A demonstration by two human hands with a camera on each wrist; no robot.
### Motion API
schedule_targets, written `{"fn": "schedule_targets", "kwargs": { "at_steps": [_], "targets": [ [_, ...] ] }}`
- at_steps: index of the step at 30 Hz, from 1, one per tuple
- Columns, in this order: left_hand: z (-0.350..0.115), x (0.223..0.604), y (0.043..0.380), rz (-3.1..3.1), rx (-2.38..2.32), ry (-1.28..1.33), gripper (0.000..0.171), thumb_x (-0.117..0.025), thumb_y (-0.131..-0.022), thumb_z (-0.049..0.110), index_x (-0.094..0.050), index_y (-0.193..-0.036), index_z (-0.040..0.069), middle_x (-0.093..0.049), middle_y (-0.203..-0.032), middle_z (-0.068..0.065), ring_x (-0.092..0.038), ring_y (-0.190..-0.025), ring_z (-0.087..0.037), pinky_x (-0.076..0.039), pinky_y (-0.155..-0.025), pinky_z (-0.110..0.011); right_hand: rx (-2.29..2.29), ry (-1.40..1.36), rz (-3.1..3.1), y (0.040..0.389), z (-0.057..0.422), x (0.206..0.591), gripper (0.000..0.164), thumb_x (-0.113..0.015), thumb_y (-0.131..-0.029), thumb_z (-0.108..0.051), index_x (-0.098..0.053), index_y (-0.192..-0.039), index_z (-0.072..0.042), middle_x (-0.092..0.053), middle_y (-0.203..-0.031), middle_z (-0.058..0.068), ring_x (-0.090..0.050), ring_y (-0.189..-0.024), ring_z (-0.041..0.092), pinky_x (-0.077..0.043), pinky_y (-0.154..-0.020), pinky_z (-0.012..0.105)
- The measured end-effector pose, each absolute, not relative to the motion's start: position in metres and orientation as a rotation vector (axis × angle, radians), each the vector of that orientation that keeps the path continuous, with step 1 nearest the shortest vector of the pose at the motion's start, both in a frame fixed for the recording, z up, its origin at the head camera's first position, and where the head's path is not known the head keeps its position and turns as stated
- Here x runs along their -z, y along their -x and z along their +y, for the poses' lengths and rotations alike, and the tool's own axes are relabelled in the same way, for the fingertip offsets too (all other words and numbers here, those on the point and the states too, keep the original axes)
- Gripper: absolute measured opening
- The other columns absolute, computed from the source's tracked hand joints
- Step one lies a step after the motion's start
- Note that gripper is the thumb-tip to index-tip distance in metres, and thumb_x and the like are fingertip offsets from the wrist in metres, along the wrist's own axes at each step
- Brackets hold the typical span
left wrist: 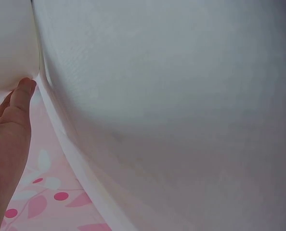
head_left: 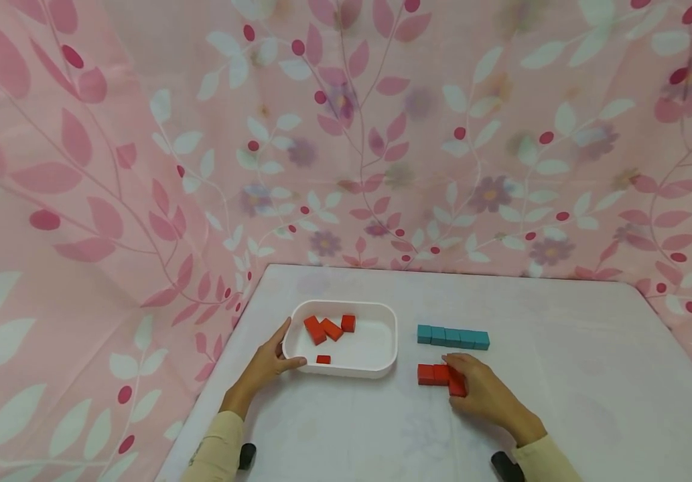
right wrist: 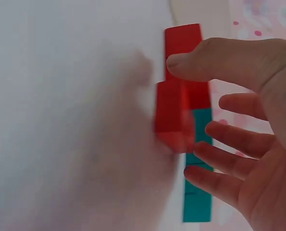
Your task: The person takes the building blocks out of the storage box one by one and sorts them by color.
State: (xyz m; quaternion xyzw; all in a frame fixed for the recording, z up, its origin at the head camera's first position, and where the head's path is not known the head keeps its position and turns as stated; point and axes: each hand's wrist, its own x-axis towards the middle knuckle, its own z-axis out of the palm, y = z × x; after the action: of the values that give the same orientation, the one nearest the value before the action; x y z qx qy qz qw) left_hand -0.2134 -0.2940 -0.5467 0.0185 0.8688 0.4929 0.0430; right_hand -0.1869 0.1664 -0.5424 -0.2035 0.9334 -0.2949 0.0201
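Note:
My left hand (head_left: 270, 361) holds the near left corner of a white tray (head_left: 346, 369), fingers along its left side and thumb at the front rim. In the left wrist view, the fingertips (left wrist: 26, 85) meet the tray's edge. Several red blocks (head_left: 315, 330) lie loose inside the tray. My right hand (head_left: 484, 391) has thumb and fingers at opposite ends of a tilted red block (right wrist: 171, 110), blurred along one edge in the right wrist view. This block sits at the right end of a short row of red blocks (head_left: 427, 374).
Behind the red row lies a straight row of several teal blocks (head_left: 453, 337), touching end to end. A white cloth covers the table (head_left: 346, 428). Pink floral curtains (head_left: 382, 134) hang along the back and left side.

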Motion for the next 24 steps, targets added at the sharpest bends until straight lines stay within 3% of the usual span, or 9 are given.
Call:
{"fn": "schedule_targets", "kwargs": {
  "at_steps": [3,7,17,24],
  "targets": [
    [-0.295,0.547,0.214,2.658,-1.501,-0.066,0.106,-0.086,-0.073,0.033,-0.021,-0.157,0.028,-0.031,-0.157,-0.006,-0.05,-0.128,-0.03,-0.047,-0.099,-0.04,0.905,0.725,2.928,0.19,0.162,0.531,0.074,-0.088,-0.069,-0.017,-0.057,-0.136,-0.004,-0.053,-0.136,0.01,-0.05,-0.124,0.031,-0.05,-0.095,0.047],
    [-0.295,0.548,0.214,2.656,-1.51,-0.066,0.106,-0.087,-0.073,0.032,-0.022,-0.157,0.028,-0.03,-0.157,-0.005,-0.049,-0.13,-0.03,-0.046,-0.1,-0.041,0.96,0.861,2.944,0.201,0.139,0.509,0.068,-0.086,-0.074,-0.022,-0.058,-0.134,-0.006,-0.054,-0.135,0.009,-0.051,-0.123,0.028,-0.049,-0.097,0.046],
    [-0.292,0.546,0.214,2.663,-1.502,-0.085,0.106,-0.086,-0.073,0.03,-0.021,-0.157,0.027,-0.031,-0.157,-0.006,-0.051,-0.128,-0.03,-0.049,-0.097,-0.038,0.881,1.156,2.927,0.245,0.049,0.495,0.056,-0.08,-0.082,-0.021,-0.06,-0.134,-0.016,-0.057,-0.127,-0.001,-0.051,-0.12,0.016,-0.05,-0.096,0.034],
    [-0.292,0.546,0.215,2.675,-1.495,-0.108,0.105,-0.086,-0.073,0.03,-0.022,-0.157,0.022,-0.032,-0.156,-0.01,-0.051,-0.127,-0.032,-0.048,-0.098,-0.04,0.789,1.204,2.757,0.27,-0.001,0.494,0.057,-0.079,-0.083,-0.017,-0.058,-0.136,-0.011,-0.058,-0.132,0.003,-0.049,-0.125,0.022,-0.044,-0.104,0.041]
  ]
}}
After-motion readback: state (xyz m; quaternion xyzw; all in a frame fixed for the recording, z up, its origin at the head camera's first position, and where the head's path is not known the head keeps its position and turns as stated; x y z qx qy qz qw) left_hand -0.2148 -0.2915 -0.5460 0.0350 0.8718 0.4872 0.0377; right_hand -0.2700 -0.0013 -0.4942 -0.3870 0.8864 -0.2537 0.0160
